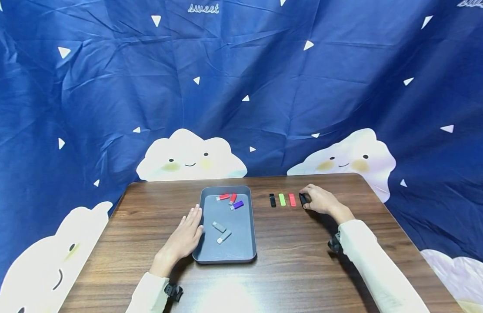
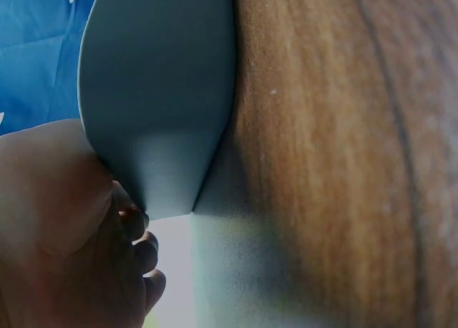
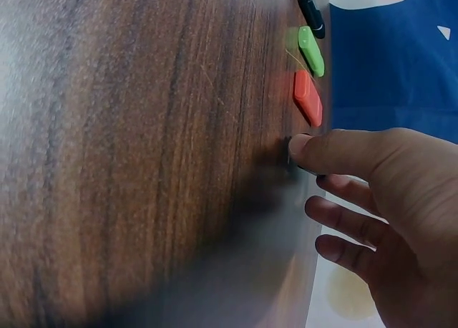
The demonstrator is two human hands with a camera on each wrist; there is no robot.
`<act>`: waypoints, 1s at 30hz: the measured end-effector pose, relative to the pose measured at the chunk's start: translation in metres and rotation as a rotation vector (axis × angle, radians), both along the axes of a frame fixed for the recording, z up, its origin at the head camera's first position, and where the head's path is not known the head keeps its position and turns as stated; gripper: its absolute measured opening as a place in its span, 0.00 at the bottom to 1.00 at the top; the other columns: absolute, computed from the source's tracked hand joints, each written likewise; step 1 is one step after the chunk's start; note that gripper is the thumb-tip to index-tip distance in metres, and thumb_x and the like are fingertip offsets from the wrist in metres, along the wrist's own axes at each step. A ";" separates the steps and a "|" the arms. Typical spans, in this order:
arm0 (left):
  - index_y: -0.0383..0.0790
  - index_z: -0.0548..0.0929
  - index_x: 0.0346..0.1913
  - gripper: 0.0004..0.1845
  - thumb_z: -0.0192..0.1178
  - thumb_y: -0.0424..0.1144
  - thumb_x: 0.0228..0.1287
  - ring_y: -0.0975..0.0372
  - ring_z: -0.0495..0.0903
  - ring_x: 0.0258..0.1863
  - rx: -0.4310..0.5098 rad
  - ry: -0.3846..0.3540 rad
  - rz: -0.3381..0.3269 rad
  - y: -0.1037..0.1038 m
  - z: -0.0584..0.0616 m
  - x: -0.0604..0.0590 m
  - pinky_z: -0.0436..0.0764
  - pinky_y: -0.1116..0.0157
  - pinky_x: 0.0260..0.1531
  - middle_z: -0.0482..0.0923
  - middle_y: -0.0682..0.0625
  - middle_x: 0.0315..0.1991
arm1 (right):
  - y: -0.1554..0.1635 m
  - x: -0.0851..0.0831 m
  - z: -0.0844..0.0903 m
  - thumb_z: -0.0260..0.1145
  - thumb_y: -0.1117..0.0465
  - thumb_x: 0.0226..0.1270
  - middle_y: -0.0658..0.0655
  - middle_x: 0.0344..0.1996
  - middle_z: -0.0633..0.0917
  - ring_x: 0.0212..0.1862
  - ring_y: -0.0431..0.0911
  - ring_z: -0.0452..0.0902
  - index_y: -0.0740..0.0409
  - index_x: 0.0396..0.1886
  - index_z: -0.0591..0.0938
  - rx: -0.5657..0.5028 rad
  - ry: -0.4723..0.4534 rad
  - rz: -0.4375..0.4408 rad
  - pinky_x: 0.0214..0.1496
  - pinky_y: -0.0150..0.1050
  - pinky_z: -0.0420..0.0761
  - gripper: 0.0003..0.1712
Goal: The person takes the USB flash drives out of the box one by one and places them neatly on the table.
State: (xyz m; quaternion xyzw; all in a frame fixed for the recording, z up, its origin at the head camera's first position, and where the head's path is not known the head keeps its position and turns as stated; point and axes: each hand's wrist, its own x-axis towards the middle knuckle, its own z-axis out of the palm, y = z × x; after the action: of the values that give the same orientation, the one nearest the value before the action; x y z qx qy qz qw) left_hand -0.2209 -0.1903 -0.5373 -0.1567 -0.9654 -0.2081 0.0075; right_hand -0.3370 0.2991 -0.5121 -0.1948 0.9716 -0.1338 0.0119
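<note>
One wooden table (image 1: 296,269) across the lower half of the head view, backed by a blue cloud-print cloth (image 1: 264,87). Centre of the frame: a grey tray (image 1: 241,254), holding two red sticks, a purple stick (image 1: 237,205) and two grey sticks (image 1: 221,231). Left hand (image 1: 185,237) flat on the table at lower centre-left, fingers straight, resting against the tray's left rim; from the left wrist view, fingertips (image 2: 147,253) tucked at the tray's corner. Right of the tray, a row of small sticks lying side by side: black (image 1: 272,200), green (image 1: 282,199), red (image 1: 292,200). Right hand (image 1: 319,201) at the row's right end, thumb and fingers pinching a further dark stick (image 1: 302,200) on the tabletop, just beside the red one.
</note>
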 end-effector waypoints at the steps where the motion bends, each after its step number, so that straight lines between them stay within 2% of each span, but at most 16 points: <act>1: 0.26 0.54 0.83 0.33 0.46 0.40 0.86 0.41 0.51 0.86 0.001 0.001 0.000 0.000 0.000 0.000 0.54 0.39 0.84 0.49 0.34 0.86 | 0.000 0.000 0.000 0.78 0.60 0.62 0.67 0.62 0.83 0.61 0.61 0.83 0.65 0.64 0.83 -0.002 -0.001 -0.001 0.63 0.62 0.83 0.31; 9: 0.25 0.56 0.83 0.33 0.47 0.40 0.85 0.38 0.53 0.85 0.023 0.026 -0.009 0.000 0.000 0.001 0.56 0.37 0.83 0.51 0.32 0.85 | 0.002 0.000 0.001 0.79 0.62 0.60 0.67 0.62 0.83 0.61 0.62 0.83 0.66 0.63 0.83 -0.027 -0.005 0.000 0.63 0.62 0.82 0.31; 22: 0.24 0.56 0.82 0.33 0.47 0.40 0.85 0.38 0.53 0.85 0.026 0.020 -0.007 0.000 0.001 0.003 0.56 0.37 0.83 0.50 0.32 0.85 | 0.006 0.002 0.000 0.78 0.61 0.63 0.69 0.62 0.82 0.61 0.61 0.84 0.68 0.62 0.84 -0.045 -0.053 0.004 0.64 0.61 0.82 0.29; 30: 0.25 0.55 0.83 0.33 0.47 0.40 0.86 0.39 0.52 0.85 0.017 0.007 -0.005 0.001 0.003 0.003 0.54 0.38 0.84 0.49 0.33 0.86 | 0.008 0.000 -0.004 0.77 0.62 0.63 0.69 0.61 0.83 0.60 0.61 0.84 0.68 0.61 0.84 -0.042 -0.026 0.015 0.64 0.61 0.82 0.27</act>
State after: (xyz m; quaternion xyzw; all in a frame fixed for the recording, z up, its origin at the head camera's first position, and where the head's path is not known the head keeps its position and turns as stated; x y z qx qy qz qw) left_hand -0.2181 -0.1888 -0.5343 -0.1596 -0.9632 -0.2159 0.0117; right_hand -0.3366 0.3073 -0.5156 -0.2003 0.9669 -0.1567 0.0213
